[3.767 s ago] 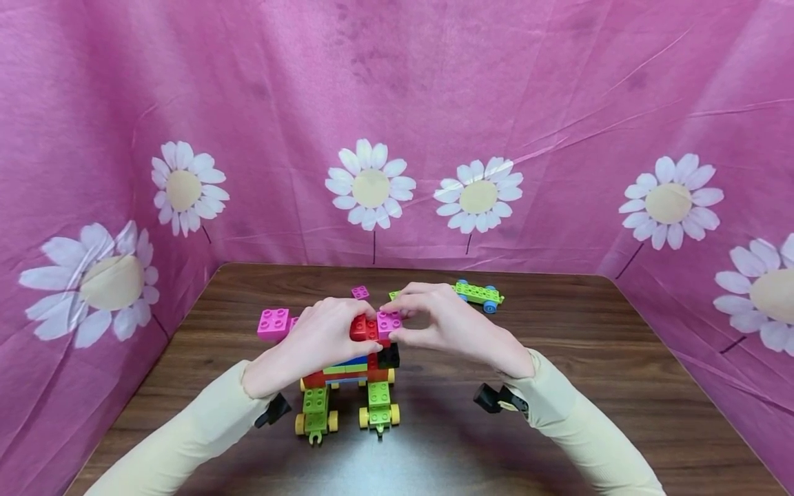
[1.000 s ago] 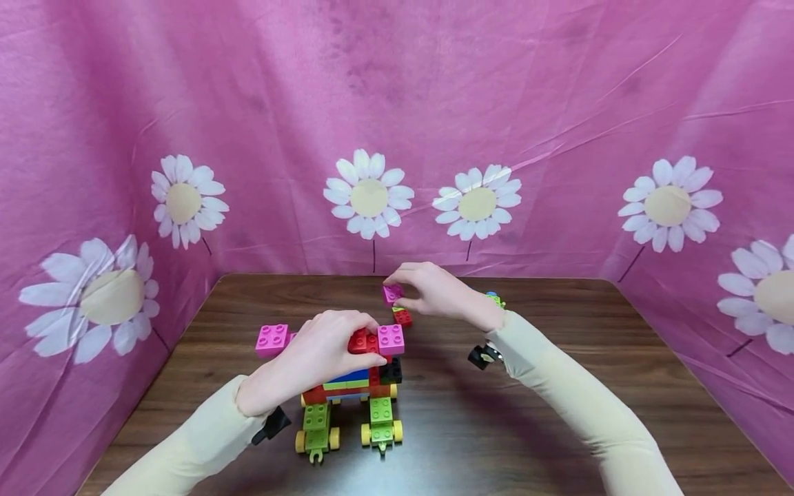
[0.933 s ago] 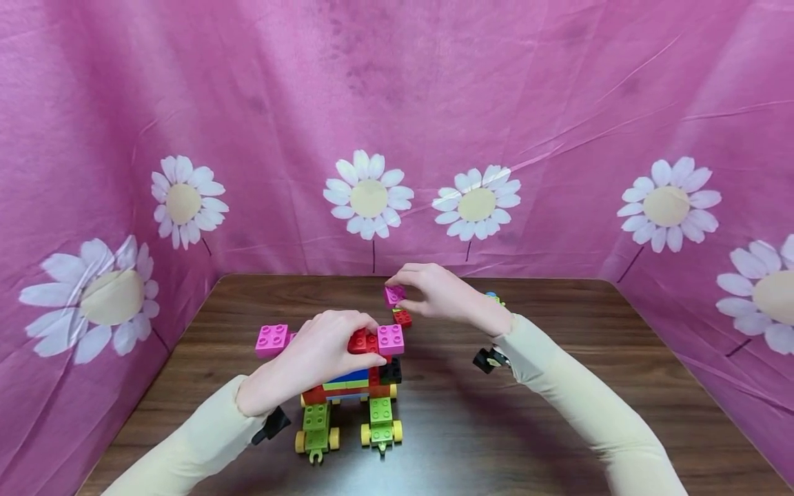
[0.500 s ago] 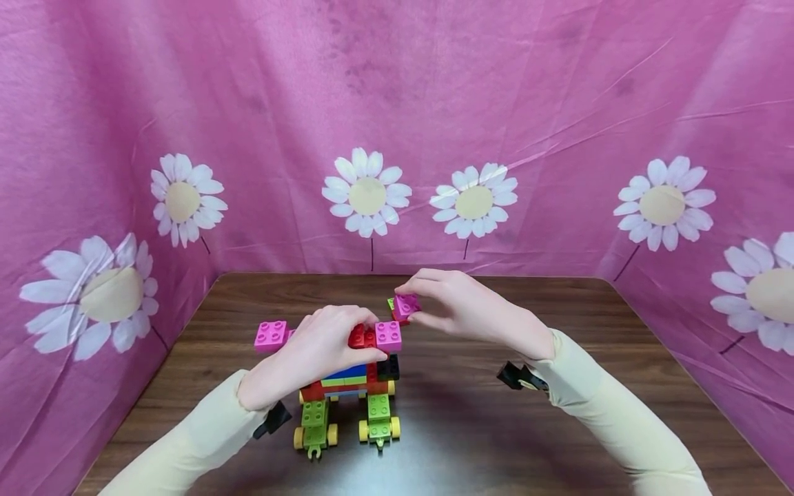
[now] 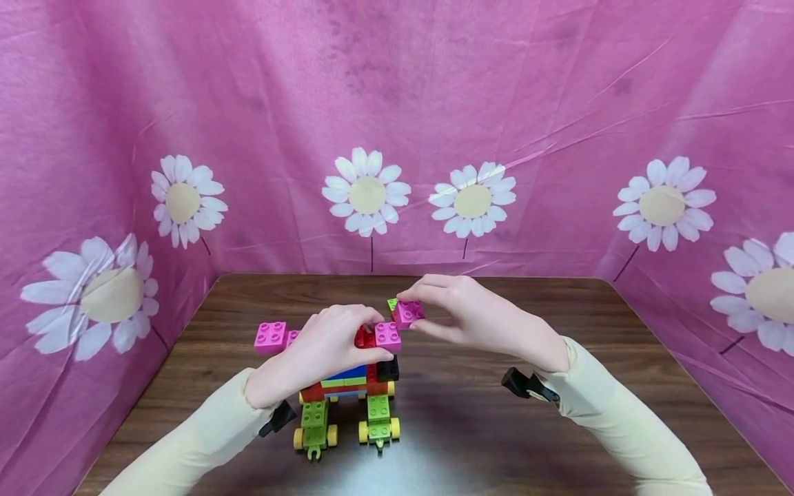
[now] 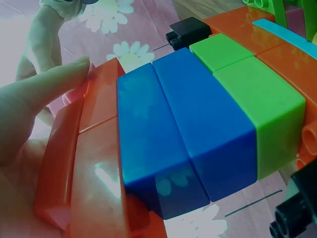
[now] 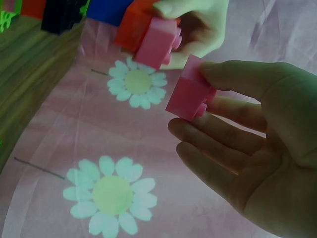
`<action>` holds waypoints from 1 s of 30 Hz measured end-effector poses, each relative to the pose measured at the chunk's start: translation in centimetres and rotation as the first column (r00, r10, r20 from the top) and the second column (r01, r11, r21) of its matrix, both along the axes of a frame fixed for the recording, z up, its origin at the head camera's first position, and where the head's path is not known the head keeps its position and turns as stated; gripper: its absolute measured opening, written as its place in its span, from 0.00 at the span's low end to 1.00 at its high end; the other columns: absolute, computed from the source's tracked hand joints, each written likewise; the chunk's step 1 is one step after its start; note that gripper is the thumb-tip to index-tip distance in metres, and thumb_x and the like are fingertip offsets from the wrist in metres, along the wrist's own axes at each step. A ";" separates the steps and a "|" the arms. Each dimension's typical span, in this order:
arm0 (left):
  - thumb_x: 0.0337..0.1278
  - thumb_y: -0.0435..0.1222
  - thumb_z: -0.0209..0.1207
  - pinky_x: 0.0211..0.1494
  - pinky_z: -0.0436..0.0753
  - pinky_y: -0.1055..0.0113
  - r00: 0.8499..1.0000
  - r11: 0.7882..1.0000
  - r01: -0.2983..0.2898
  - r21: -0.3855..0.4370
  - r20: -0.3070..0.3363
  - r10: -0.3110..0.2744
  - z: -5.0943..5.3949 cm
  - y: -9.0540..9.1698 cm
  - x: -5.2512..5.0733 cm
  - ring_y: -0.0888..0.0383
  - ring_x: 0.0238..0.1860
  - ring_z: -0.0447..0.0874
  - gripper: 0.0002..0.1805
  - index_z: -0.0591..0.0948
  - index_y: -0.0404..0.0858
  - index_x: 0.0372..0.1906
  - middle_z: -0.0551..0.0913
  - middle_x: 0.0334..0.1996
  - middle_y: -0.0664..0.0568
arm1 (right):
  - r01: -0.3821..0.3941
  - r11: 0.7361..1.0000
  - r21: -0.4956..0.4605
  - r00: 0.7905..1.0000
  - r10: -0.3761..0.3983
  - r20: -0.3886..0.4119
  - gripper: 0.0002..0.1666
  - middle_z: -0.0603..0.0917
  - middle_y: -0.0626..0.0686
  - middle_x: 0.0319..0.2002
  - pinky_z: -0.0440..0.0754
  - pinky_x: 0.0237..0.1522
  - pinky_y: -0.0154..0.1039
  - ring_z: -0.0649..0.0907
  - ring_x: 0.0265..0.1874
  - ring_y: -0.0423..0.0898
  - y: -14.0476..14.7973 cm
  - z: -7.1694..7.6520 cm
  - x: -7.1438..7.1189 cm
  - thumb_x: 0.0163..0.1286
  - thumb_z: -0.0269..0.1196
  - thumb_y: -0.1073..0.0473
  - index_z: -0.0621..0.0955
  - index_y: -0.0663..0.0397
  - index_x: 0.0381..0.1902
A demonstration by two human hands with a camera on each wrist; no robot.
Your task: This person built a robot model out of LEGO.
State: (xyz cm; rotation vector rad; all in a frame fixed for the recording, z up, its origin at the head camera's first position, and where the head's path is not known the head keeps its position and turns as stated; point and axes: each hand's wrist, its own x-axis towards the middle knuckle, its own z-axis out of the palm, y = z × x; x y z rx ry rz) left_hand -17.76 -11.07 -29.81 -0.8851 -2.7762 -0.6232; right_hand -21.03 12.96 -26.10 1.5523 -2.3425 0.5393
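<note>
A brick model stands on two lime-green wheeled bases [image 5: 379, 417] with yellow wheels. Its body stacks red, lime and blue bricks [image 6: 198, 114], with black bricks [image 5: 388, 368] at the side. My left hand [image 5: 325, 351] grips the red bricks [image 6: 99, 163] at the top, thumb on the near side. A pink brick [image 5: 388, 336] sits at the right of the top; another pink brick [image 5: 270, 336] sticks out left. Between thumb and fingers, my right hand [image 5: 480, 324] pinches a loose pink brick [image 7: 188, 89], just apart from the pink brick on the model's right.
Behind the held brick, a lime piece [image 5: 392, 304] with a bit of red shows on the wooden table [image 5: 558, 427]. A pink cloth [image 5: 527, 103] printed with daisies surrounds the table at the back and sides.
After leaving the model's right pink brick, my right hand took the loose pink brick from the back and brought it nearer, beside the model's top. My left hand has kept its grip.
</note>
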 end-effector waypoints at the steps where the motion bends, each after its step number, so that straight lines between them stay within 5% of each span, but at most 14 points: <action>1: 0.47 0.51 0.73 0.35 0.83 0.72 1.000 1.000 0.002 0.000 -0.003 -0.002 0.0 0.1 0.0 0.61 0.34 0.85 0.25 0.85 0.40 0.47 0.89 0.37 0.53 | -0.010 1.000 -0.001 1.000 0.010 -0.002 0.22 0.87 0.47 0.44 0.84 0.45 0.28 0.85 0.40 0.35 -0.1 0.0 0.2 0.61 0.72 0.59 0.83 0.56 0.53; 9: 0.48 0.50 0.73 0.26 0.72 0.79 1.000 0.999 0.018 0.027 0.010 -0.018 -0.1 0.2 -0.1 0.67 0.26 0.75 0.24 0.85 0.40 0.46 0.87 0.31 0.56 | -0.047 0.999 0.027 0.999 0.047 0.006 0.22 0.87 0.47 0.45 0.84 0.46 0.29 0.85 0.41 0.36 -0.9 -0.3 0.5 0.62 0.72 0.57 0.83 0.55 0.53; 30: 0.49 0.49 0.73 0.23 0.70 0.77 0.999 0.996 0.032 0.082 0.032 -0.035 -0.3 0.1 -0.4 0.69 0.22 0.71 0.21 0.87 0.43 0.46 0.87 0.28 0.59 | -0.048 0.999 0.017 0.998 0.048 0.031 0.20 0.87 0.46 0.45 0.84 0.47 0.30 0.85 0.43 0.36 -1.1 -0.8 0.3 0.62 0.71 0.57 0.84 0.53 0.52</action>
